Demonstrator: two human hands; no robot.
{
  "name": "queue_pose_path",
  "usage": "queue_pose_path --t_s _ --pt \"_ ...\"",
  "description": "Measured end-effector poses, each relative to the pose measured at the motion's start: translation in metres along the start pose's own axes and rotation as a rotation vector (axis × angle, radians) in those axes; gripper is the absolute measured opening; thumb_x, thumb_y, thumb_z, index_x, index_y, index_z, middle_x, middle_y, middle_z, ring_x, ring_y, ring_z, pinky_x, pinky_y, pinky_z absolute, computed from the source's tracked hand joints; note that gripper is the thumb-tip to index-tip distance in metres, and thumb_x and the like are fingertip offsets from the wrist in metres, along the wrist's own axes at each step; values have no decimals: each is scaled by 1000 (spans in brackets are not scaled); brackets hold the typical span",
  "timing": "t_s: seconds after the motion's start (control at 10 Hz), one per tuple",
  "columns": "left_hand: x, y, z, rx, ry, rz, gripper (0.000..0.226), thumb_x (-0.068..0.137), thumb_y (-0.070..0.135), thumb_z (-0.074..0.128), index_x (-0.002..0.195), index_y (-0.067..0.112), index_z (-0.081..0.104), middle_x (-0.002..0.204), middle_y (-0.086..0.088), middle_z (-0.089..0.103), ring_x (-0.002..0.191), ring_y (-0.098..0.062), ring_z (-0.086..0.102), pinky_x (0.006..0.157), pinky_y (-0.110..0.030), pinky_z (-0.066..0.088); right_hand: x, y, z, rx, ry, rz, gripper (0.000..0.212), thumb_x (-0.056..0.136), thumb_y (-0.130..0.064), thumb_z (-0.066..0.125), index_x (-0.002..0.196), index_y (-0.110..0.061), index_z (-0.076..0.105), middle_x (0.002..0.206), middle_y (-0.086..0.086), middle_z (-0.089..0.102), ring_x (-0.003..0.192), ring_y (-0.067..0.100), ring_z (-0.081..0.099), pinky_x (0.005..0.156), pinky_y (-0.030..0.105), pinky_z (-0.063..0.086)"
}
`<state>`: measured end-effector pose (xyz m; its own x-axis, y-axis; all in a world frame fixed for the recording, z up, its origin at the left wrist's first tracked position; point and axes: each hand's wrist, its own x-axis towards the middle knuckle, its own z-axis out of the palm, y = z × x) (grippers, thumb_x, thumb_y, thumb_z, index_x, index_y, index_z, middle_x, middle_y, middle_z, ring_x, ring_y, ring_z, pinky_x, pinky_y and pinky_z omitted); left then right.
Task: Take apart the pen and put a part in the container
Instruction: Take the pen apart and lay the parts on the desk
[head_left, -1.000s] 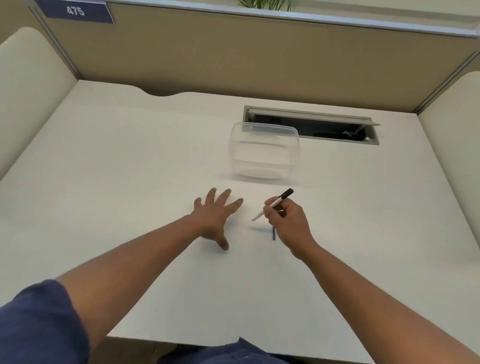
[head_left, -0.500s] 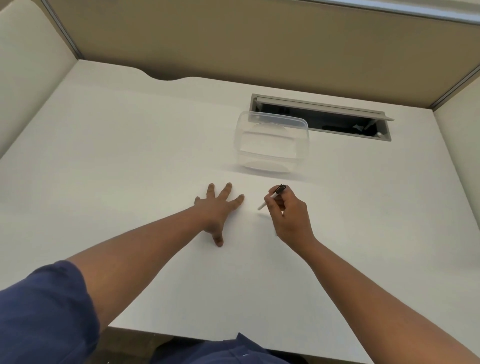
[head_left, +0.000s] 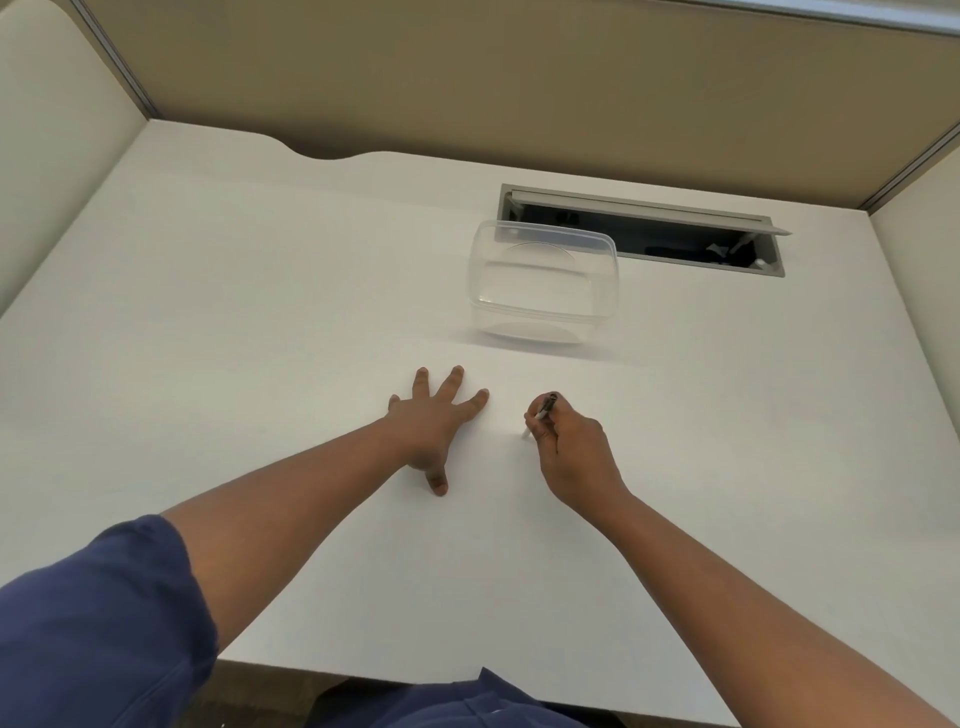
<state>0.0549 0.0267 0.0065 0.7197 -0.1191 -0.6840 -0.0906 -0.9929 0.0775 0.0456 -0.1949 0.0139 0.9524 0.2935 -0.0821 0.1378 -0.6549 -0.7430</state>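
Here the right hand (head_left: 574, 447) pinches a white, dark-capped pen (head_left: 543, 413); left hand (head_left: 434, 421) splayed flat.

A white desk (head_left: 234, 312) fills the view. Near its far right corner, a grey cable hatch (head_left: 641, 228) stands open, dark inside. A tan partition (head_left: 519, 88) runs along the far edge, cream panels (head_left: 57, 130) at the sides.

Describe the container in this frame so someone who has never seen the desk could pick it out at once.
Start at the white desk and find the open grey cable hatch set into its far right side. Directly in front of the hatch's left end stands the container, beyond the right hand holding the pen. It is the only see-through thing there: a clear, lidless plastic tub with rounded corners.
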Motion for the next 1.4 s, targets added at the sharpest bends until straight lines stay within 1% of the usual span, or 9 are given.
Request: queue_pose_path --t_s 0.2,0.3,0.5,0.6,0.8,0.9,1.0,1.1,1.4 --pt "0 0 -1 -13 4 -2 150 54 42 96 151 49 -20 163 5 -33 149 -44 -23 114 -71 19 -2 8 2 20 3 6 19 105 -19 46 92 -34 44 79 -8 68 63 1 56 92 52 43" --pt "0 0 0 -18 2 0 150 54 42 96 150 50 -19 163 6 -32 149 -44 -23 114 -71 19 0 8 1 18 -2 7 19 104 -20 46 92 -34 44 74 -10 65 62 4 56 86 48 43" --pt "-1 1 -2 -26 -2 -5 150 54 40 96 150 50 -19 163 6 -32 149 -43 -24 114 -71 18 0 8 0 -6 -52 53 12 104 -18 45 98 -26 50 84 1 71 73 19 64 103 61 43" --pt "-3 1 -2 -34 -5 -8 150 55 39 96 151 50 -18 163 6 -32 149 -42 -24 114 -72 17 -4 5 -1 49 -28 62 14 104 -18 47 97 -30 50 81 -7 68 72 2 60 103 62 43" --pt "-6 5 -3 -52 -13 -15 143 60 36 94 154 45 -12 164 5 -29 150 -41 -22 115 -69 16 -2 -4 -9 104 -22 30 4 100 -14 54 96 -16 55 73 -34 61 65 -8 61 82 46 44" --pt "-6 8 -2 -114 66 6 123 64 39 90 157 39 9 169 5 -8 154 -36 -4 113 -59 30 -1 -7 -11 107 -29 33 2 99 -12 55 98 -13 57 71 -31 59 61 -7 60 76 40 43" --pt "-4 23 2 -356 303 122 82 71 44 84 143 33 45 152 9 41 137 -19 41 101 -38 45 -1 -7 -15 91 -8 13 2 99 -12 56 101 -11 57 81 -23 58 64 -5 60 66 27 42" --pt "-5 45 6 -732 431 225 53 79 30 82 127 26 60 129 7 61 115 -14 60 95 -32 51 0 -10 -18 57 2 -14 5 100 -15 57 100 -10 57 84 -20 60 68 3 61 65 24 46" --pt "-5 66 15 -920 444 197 16 84 21 76 96 23 66 100 10 70 82 -7 71 73 -24 55 -4 -10 -19 50 -1 8 3 98 -13 57 102 -12 57 89 -12 65 74 11 66 67 28 49"
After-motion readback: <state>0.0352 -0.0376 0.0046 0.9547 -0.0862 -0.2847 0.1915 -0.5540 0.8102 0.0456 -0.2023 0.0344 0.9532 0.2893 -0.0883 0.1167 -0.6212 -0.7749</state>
